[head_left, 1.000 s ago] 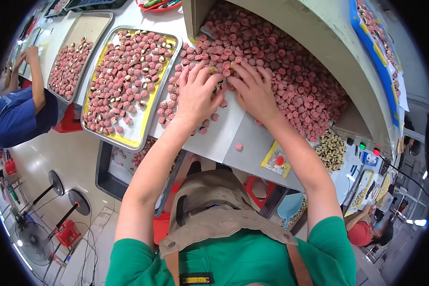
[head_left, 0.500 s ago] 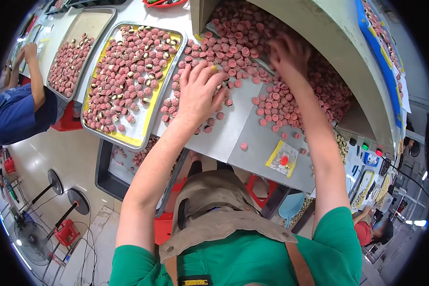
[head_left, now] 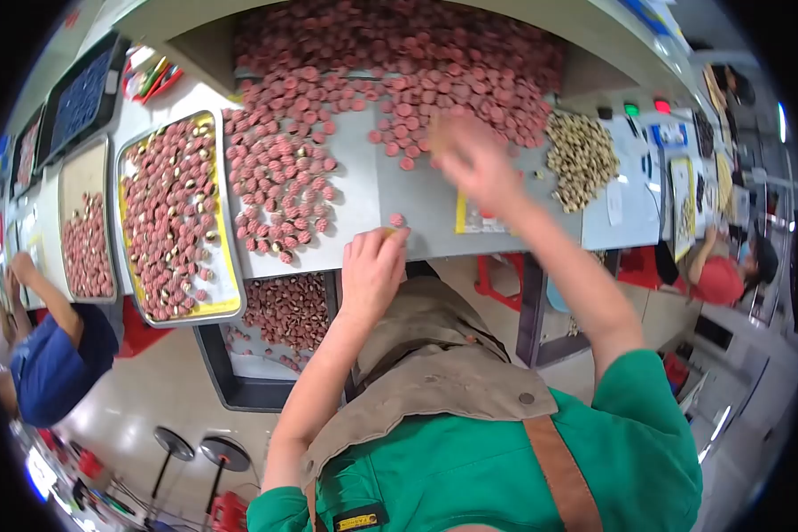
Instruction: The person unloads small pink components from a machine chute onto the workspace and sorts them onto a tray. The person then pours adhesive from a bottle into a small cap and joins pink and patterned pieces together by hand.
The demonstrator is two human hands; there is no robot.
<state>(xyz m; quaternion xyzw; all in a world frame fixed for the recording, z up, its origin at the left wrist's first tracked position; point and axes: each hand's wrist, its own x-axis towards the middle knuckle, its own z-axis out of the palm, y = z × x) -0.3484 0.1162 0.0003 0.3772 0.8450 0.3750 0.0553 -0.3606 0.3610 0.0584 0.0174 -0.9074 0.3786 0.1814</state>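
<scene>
My left hand [head_left: 374, 264] rests at the table's front edge with its fingers bent and together, close to a single pink piece [head_left: 396, 219]; what it holds, if anything, is hidden. Blurred by motion, my right hand [head_left: 474, 160] is over the table at the front of the heap of pink cup-shaped pieces [head_left: 470, 80]. Whether it holds anything is too smeared to tell. A yellow-edged packet [head_left: 481, 216] lies partly under that hand. Left of centre is a group of pink bumpy balls [head_left: 279, 182], some showing dark and cream insides.
A yellow-lined tray [head_left: 230, 266] of pink balls stands at the left, beside another tray [head_left: 106, 177]. Small pale pieces [head_left: 581, 160] are piled to the right. A dark bin [head_left: 230, 390] sits below the table edge. A co-worker in blue [head_left: 66, 363] is at the left.
The view has turned to the right. My left hand has left the pink balls for the table's front edge. My right hand has come back from deep in the heap towards the front.
</scene>
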